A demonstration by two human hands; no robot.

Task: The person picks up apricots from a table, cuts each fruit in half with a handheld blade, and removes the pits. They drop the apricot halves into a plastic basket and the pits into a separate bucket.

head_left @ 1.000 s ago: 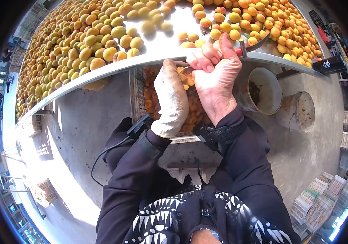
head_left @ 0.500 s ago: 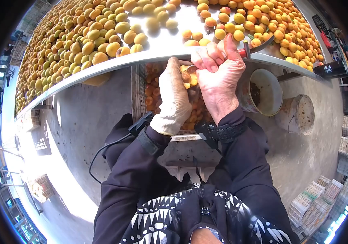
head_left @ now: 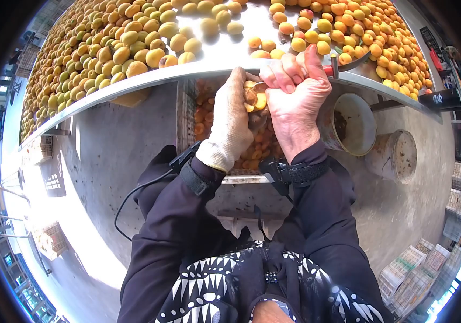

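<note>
My left hand (head_left: 232, 116), in a pale knitted glove, is closed around an apricot (head_left: 260, 101) that is split open, its brown pit showing. Bare and curled into a fist, my right hand (head_left: 296, 94) presses against the fruit's right side with the thumb raised. From that fist a red-handled knife (head_left: 355, 63) sticks out to the right, its dark curved blade over the table edge. A thin bit of metal shows between the fist and the apricot; the fingers hide the rest. Below both hands, a crate (head_left: 247, 180) holds many apricot halves (head_left: 203, 114).
Whole apricots (head_left: 128, 37) cover much of the metal-edged table (head_left: 149, 81) ahead. Two dirty buckets (head_left: 355, 121) stand on the floor to the right. Stacked crates (head_left: 408, 269) are at the lower right, and another crate (head_left: 51, 239) sits at the left.
The view has shifted slightly, so the table and fruit appear a little farther right. My left hand has tilted a bit, and more of the split apricot and its pit shows.
</note>
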